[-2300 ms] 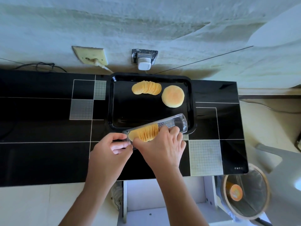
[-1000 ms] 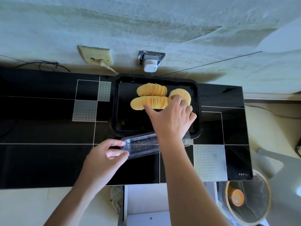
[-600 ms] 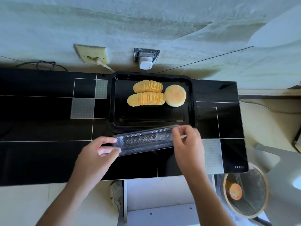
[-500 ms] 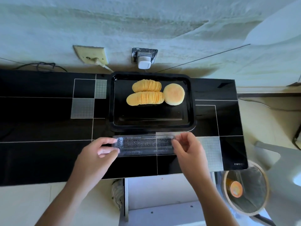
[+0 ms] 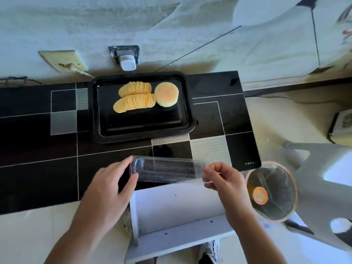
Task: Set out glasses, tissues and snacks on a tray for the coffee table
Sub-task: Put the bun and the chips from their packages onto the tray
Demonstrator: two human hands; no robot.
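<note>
Plastic sleeve (image 5: pixel 167 171): a clear, empty snack sleeve is held level above the near edge of the counter, its length running left to right, nearer than the tray.
Left hand (image 5: pixel 106 189): closed around the sleeve's left end, with the thumb on the near side and the fingers wrapped over the far side.
Right hand (image 5: pixel 225 181): the sleeve's right end is pinched between thumb and fingertips; the other fingers are curled in.
Tray (image 5: pixel 141 130): a black rectangular tray is set on the counter, beyond the sleeve and well apart from both hands.
Crisps (image 5: pixel 134 102): two fanned rows of pale yellow crisps are laid side by side in the far half of the tray, the nearer row the longer one.
Round bun (image 5: pixel 166 94): a flat, round, golden piece is placed just to the right of the crisps, touching them.
Counter (image 5: pixel 38 149): a glossy black surface marked with white lines and grey squares.
Bin (image 5: pixel 271 191): a round bin lined with a dark bag is seen on the floor to the right of the right hand, with something orange inside.
</note>
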